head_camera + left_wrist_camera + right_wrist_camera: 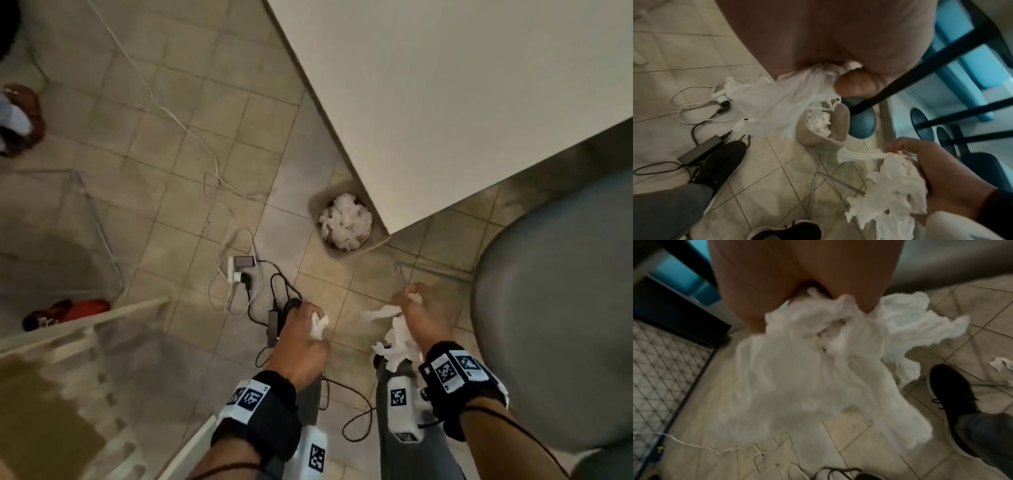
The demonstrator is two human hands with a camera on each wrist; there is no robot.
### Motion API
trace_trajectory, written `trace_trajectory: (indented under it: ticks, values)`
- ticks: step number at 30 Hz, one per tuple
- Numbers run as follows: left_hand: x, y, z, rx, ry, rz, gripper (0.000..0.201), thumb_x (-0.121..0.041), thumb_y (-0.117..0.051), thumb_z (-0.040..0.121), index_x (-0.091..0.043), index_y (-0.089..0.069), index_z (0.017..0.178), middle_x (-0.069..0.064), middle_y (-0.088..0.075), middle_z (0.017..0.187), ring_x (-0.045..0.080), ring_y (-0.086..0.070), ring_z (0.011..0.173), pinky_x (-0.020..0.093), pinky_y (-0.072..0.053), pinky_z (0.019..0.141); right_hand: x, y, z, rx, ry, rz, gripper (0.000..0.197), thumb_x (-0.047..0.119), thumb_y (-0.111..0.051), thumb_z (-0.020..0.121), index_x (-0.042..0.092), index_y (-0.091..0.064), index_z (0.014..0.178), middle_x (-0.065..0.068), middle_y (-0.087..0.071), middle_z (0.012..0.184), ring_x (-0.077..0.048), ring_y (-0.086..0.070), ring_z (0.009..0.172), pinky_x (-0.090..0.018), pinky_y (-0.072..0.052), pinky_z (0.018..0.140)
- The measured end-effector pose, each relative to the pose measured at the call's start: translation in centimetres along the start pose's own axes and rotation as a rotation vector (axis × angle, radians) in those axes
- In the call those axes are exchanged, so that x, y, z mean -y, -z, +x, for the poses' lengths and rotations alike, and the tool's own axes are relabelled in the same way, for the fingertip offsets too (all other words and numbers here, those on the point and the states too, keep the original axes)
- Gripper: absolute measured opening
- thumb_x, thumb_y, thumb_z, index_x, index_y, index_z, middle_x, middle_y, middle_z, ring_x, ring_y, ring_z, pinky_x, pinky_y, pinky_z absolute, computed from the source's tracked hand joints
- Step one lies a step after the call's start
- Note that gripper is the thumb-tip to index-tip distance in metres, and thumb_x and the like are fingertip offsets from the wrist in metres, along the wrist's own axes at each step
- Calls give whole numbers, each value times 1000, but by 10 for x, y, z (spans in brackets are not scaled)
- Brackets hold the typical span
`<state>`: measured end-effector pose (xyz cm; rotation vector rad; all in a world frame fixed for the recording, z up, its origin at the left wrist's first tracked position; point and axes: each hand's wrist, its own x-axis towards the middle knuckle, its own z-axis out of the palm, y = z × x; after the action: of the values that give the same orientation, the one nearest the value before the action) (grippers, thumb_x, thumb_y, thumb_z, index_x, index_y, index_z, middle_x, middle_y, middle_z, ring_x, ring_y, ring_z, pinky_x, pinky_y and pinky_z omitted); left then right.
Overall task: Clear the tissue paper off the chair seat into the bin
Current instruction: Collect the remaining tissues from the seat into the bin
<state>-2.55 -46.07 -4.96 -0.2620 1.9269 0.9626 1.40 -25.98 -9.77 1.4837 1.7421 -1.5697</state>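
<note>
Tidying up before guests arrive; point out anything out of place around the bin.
The bin is heaped with tissue to its rim. Cables and a power strip sprawl loose on the floor beside it. A stray tissue scrap lies on the tiles.

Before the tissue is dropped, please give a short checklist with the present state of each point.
1. Left hand grips its tissue wad: ok.
2. Right hand grips its tissue bundle: ok.
3. Hands are over the bin: not ok, both are short of it.
4. Room in the bin: not ok, tissue pile reaches the rim.
5. Footing: not ok, black cables lie by the feet.
6. Chair seat cleared: ok for the visible part.
</note>
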Motion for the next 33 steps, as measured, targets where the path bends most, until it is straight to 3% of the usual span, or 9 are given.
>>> trace_trajectory:
  ticks: [3,6,10,15,19,23,26,31,33]
  values:
    - [24,21,14,-52,-5,79,39,10,-50,76,-23,-47,98,5,-46,108,14,-48,88,9,-34,66,-8,-33,19,72,-71,18,11,30,-59,51,29,-63,61,-2,-59,73,-27,-55,78,-41,-44,75]
    - [35,32,40,-92,-3,130,38,7,-52,76,-18,-54,105,8,-48,108,22,-51,92,21,-39,75,4,-56,33,81,-60,-13,7,14,-54,57,20,-52,54,4,-53,66,-20,-49,70,-32,-38,70]
    - [32,37,89,-85,-40,138,44,3,-53,77,-17,-58,115,8,-49,113,27,-53,106,25,-37,81,24,-83,61,66,-40,-94,19,6,-41,42,17,-46,57,5,-45,54,-19,-42,60,-29,-31,58]
    - [9,28,153,-97,-173,92,48,2,-53,76,-20,-56,119,10,-52,117,32,-55,106,34,-45,88,43,-100,100,55,77,-139,31,5,-44,54,27,-47,75,1,-44,61,-16,-41,54,-25,-30,49]
    - [-9,17,196,-186,-306,23,49,-2,-56,78,-23,-55,122,9,-53,124,30,-54,110,35,-45,89,63,-108,137,32,230,-137,35,-7,-48,76,26,-47,88,-3,-51,75,-18,-49,61,-28,-41,53]
    - [-21,5,238,-262,-394,-60,49,0,-54,80,-22,-55,124,7,-51,130,27,-54,111,28,-39,85,76,-115,177,-10,341,-57,38,-2,-50,61,28,-49,84,-15,-63,98,-32,-64,87,-44,-55,73]
    - [-23,1,266,-280,-427,-79,48,0,-54,81,-18,-54,124,9,-50,132,28,-53,112,31,-44,87,71,-122,207,-33,377,59,35,-5,-55,61,27,-55,77,-14,-69,96,-35,-68,89,-53,-57,76]
    - [-8,-10,299,-223,-398,-17,52,-5,-55,83,-20,-50,132,8,-46,136,30,-51,118,44,-45,98,53,-130,242,-59,355,23,30,4,-71,68,32,-64,78,-13,-74,101,-34,-72,93,-56,-58,80]
    - [2,-14,307,-158,-341,25,56,-8,-58,85,-23,-46,137,8,-40,143,30,-46,127,40,-39,105,43,-131,252,-1,322,-35,28,12,-74,71,34,-69,87,-8,-74,102,-29,-72,94,-50,-58,85]
